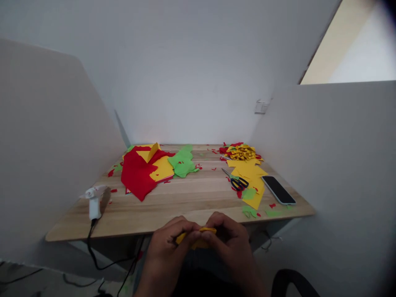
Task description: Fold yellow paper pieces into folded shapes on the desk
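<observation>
My left hand [168,243] and my right hand [230,239] meet just in front of the near edge of the wooden table [192,198]. Both pinch a small folded yellow paper piece [199,237] between the fingertips. Most of the paper is hidden inside the fingers. On the table, black-handled scissors [236,180] lie on yellow sheets at the right.
Red, yellow and green paper sheets [148,169] lie at the back left. A heap of yellow and red cuttings [243,152] sits at the back right. A black phone [278,189] lies near the right edge. A white glue gun [94,200] with a black cord stands at the left. White partitions surround the table.
</observation>
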Tool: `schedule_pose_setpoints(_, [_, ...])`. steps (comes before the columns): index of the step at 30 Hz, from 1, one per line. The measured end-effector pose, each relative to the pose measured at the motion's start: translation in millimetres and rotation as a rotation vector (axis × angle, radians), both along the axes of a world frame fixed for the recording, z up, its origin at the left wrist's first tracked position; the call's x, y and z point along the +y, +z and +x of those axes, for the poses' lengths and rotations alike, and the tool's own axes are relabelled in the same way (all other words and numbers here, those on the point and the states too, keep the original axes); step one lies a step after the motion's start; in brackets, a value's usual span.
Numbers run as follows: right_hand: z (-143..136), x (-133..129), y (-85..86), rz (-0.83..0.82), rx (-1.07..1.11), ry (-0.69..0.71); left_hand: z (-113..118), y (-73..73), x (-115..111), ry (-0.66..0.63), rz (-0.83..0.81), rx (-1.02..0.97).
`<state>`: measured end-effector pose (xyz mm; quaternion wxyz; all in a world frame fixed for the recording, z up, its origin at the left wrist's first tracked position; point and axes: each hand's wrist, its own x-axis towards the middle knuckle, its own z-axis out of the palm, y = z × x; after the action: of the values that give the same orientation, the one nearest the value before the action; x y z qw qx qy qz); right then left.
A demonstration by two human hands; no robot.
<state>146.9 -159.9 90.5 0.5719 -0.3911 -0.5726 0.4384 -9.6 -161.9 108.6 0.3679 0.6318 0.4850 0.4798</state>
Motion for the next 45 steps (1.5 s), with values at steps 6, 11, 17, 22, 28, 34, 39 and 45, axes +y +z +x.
schedule_pose_setpoints(6, [14, -1, -2.3, 0.068, 0.068, -0.116, 10, -3.8, 10, -0.051, -0.061, -0.068])
schedule_pose_setpoints(11, [22, -1, -6.5, 0.100, 0.100, -0.200, 12, -6.0, 19, -0.058, 0.032, -0.051])
schedule_pose_setpoints(17, [36, 1, -6.4, 0.165, -0.049, -0.242, 10, -7.8, 26, -0.129, 0.050, 0.037])
schedule_pose_setpoints(22, [41, 3, -9.1, 0.122, -0.116, -0.329, 9, -6.4, 26, -0.182, -0.027, 0.052])
schedule_pose_setpoints(28, [39, 12, -11.0, -0.014, 0.010, -0.156, 5, -8.6, 35, -0.176, -0.106, 0.000])
schedule_pose_setpoints(34, [30, 62, -50.0, -0.401, 0.252, 0.039, 5, -51.8, 77, -0.028, 0.083, 0.107])
schedule_pose_setpoints(39, [16, 128, -83.0, -0.443, 0.261, 0.220, -7, -93.8, 125, -0.031, -0.031, 0.040])
schedule_pose_setpoints(45, [-12, 180, -103.4, -0.263, 0.173, 0.093, 3, -113.0, 168, 0.124, -0.027, -0.299])
